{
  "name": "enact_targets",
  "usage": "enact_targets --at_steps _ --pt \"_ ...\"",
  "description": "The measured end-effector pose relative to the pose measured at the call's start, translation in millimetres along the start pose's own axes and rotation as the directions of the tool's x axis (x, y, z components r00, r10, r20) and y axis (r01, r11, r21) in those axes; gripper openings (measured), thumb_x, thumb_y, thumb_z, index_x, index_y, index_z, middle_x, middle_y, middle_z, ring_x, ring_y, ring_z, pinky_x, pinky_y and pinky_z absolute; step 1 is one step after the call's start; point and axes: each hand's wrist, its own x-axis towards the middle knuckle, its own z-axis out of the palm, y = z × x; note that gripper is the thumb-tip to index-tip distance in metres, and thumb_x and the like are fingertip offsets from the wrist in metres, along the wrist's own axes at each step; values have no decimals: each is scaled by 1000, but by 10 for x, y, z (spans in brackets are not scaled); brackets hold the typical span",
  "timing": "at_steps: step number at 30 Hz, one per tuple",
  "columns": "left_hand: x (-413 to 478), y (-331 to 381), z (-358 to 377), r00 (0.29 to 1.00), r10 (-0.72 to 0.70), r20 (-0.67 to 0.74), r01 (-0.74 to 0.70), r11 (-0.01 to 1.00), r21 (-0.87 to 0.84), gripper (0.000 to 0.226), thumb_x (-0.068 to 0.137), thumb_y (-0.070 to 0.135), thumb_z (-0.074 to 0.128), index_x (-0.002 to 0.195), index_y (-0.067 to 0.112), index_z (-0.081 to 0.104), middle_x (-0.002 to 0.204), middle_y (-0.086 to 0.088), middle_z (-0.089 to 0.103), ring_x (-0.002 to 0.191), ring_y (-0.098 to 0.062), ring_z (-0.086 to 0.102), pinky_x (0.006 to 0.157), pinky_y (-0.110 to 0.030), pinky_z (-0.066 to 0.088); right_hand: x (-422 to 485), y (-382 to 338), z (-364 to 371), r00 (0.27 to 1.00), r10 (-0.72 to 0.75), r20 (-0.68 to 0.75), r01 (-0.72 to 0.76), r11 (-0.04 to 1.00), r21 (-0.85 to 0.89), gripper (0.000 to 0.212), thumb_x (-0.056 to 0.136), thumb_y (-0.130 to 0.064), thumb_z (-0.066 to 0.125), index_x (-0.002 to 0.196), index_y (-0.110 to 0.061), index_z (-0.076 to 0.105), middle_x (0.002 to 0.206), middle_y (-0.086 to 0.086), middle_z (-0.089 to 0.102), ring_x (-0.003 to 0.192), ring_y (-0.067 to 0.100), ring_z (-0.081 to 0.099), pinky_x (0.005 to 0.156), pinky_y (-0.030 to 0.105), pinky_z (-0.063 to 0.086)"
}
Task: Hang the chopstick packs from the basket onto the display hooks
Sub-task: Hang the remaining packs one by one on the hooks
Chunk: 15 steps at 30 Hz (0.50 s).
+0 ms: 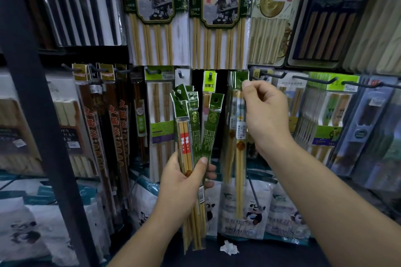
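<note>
Held fanned in the left hand [183,182]: several narrow clear-plastic chopstick packs with green punched header cards [195,119], fingers [202,161] curled round the lower halves, thumb pressed across the front. Pinched at its green header by the fingers [246,84] of the right hand [267,115]: one long clear pack of pale bamboo chopsticks [239,147], raised against a row of like packs hanging on the lower rail. Cannot tell whether threaded on a prong yet, with the hole hidden behind the fingertips. Just to the right: a bare dark metal display hook [273,76] with an upturned tip. No basket in view.

Judged risks from here:
- Missing the small punched hole, owing to the covering fingertips and the dim light.
- Tearing the thin header card, if forced sideways over an upturned tip.
- Letting go before full seating, hence a drop onto the white panda-printed bags [245,212] below.
- Slipping of the splayed fan, given a one-handed hold on slick sleeves.
- Knocking neighbouring packs loose while pushing in.
</note>
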Motion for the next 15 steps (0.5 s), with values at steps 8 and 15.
enact_targets --at_steps 8,15 --pt "-10 -4 -22 1000 18 19 -18 1000 4 22 102 16 62 95 36 68 90 -12 77 80 -29 76 67 -38 63 124 15 28 999 52 4 -52 998 22 38 105 -24 54 70 -9 57 47 -14 34 47 6 32 53 9 42" --pt "-3 -13 -27 1000 -10 17 10 1000 -17 9 101 16 63 110 17 63 90 -13 77 80 -30 75 66 -37 62 182 82 40 1000 1 9 -1 1000 -9 32 102 -19 56 77 -1 63 49 -16 44 51 3 41 57 1 42"
